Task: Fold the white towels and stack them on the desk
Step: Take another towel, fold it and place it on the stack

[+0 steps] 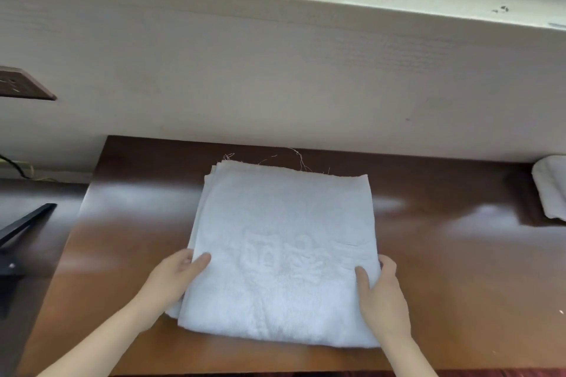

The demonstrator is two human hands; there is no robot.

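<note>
Left hand (174, 272) and right hand (382, 297) each pinch a side edge of the folded towel (281, 223), thumbs on top, with desk (453, 269) showing wide on either side.

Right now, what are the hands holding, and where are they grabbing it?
The folded white towel: the left hand grips its left edge, the right hand its right edge.
</note>
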